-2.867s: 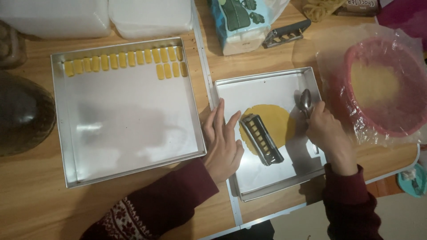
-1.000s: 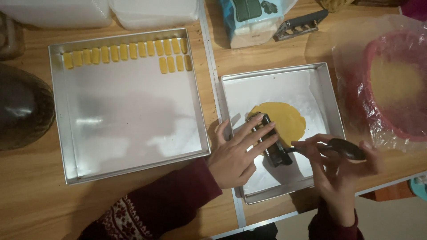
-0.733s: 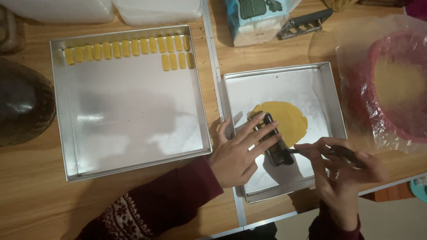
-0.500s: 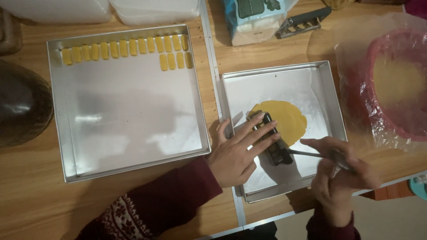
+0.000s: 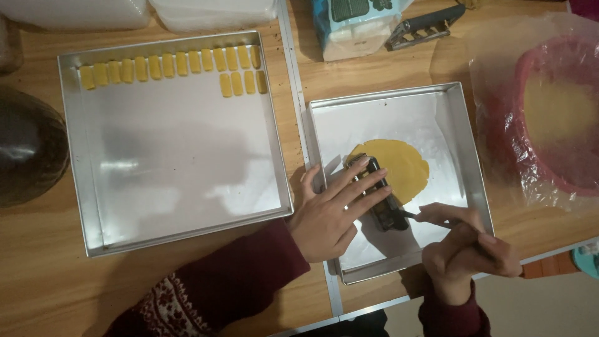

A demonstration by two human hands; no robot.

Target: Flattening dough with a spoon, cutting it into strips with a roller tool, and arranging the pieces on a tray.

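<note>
Dark metal, long and narrow, the cutter mould (image 5: 379, 195) lies under the spread fingers of the left hand (image 5: 331, 215) – the hand is open and flat, pressing it on the near edge of a round sheet of yellow dough (image 5: 402, 167). Both lie inside a small square metal tray (image 5: 463, 134). The right hand (image 5: 465, 253), just beside, is closed around a thin metal tool (image 5: 417, 216) – its tip touches the mould's near end.

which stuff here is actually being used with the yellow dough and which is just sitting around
In use: left hand pressing the dark cutter on the yellow dough; right hand holding a thin tool; small tray; big tray of cut pieces.

Lying about: pink bowl, blue packet, dark pot.
</note>
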